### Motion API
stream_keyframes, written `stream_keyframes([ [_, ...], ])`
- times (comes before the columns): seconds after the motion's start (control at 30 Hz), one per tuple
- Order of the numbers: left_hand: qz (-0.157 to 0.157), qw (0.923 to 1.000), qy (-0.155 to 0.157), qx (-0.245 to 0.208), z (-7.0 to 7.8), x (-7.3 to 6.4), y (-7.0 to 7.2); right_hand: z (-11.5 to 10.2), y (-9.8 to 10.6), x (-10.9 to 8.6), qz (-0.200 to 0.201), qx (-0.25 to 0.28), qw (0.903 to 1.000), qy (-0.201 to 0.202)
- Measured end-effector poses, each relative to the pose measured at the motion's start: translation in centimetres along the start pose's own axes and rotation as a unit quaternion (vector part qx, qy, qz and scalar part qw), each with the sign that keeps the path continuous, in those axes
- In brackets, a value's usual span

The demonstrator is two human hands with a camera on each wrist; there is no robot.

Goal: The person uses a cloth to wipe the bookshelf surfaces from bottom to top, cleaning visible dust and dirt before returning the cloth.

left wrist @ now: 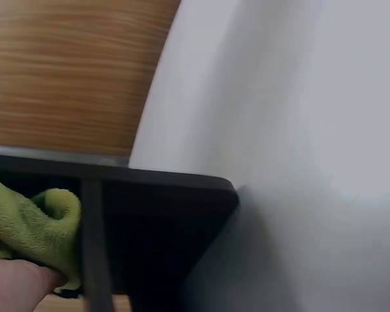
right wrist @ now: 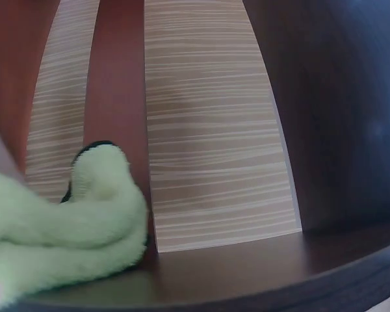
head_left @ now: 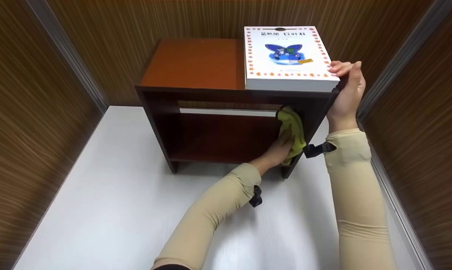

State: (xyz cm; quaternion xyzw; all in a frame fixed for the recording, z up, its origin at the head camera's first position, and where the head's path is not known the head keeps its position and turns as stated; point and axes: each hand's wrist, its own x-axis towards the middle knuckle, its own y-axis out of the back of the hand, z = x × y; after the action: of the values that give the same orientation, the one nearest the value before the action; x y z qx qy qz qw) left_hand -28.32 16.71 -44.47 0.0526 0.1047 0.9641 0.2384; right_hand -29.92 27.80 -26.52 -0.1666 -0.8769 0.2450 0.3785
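Note:
A small dark-brown wooden shelf (head_left: pixel 195 63) with a reddish top and inner board stands in front of me. My left hand (head_left: pixel 280 150) reaches into its open front and holds a yellow-green cloth (head_left: pixel 293 125) against the inner face of the right side panel. Fluffy and folded, the cloth (left wrist: pixel 32 224) also appears in the left wrist view with part of the hand (left wrist: pixel 13 286), and at lower left in the right wrist view. My right hand (head_left: pixel 347 90) grips the shelf's top right corner, its fingertips at the edge of a thick white book (head_left: pixel 289 71).
The book lies flat on the right part of the shelf top, a blue butterfly picture on its cover. Brown wood-grain walls (head_left: pixel 34 93) rise on the left, right and back. A white surface (head_left: pixel 98 210) lies under the shelf and in front of it.

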Motion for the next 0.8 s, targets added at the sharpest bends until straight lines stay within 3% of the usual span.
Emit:
stream_keyframes([
  [0.13,0.012,0.9985,-0.052,0.009,0.8,0.2,-0.1,0.0,0.2,0.0,0.006,0.005,1.0,0.005],
  [0.27,0.022,0.9974,-0.069,-0.003,2.2,0.3,0.0,0.0,0.1,-0.1,0.003,0.015,0.9999,0.004],
  [0.43,0.039,0.9918,-0.12,-0.021,5.6,0.6,0.5,0.1,-0.1,-0.2,0.009,0.035,0.9992,-0.015],
  [0.6,0.051,0.9843,-0.169,-0.008,8.9,0.9,1.0,0.0,0.0,-0.1,0.009,0.044,0.9987,-0.022],
  [0.7,0.046,0.9828,-0.178,-0.01,9.6,0.8,1.0,0.0,-0.1,-0.2,0.001,0.042,0.999,-0.014],
  [0.8,0.034,0.9807,-0.192,-0.001,9.2,0.7,0.7,0.0,0.0,-0.3,-0.006,0.032,0.9994,-0.006],
])
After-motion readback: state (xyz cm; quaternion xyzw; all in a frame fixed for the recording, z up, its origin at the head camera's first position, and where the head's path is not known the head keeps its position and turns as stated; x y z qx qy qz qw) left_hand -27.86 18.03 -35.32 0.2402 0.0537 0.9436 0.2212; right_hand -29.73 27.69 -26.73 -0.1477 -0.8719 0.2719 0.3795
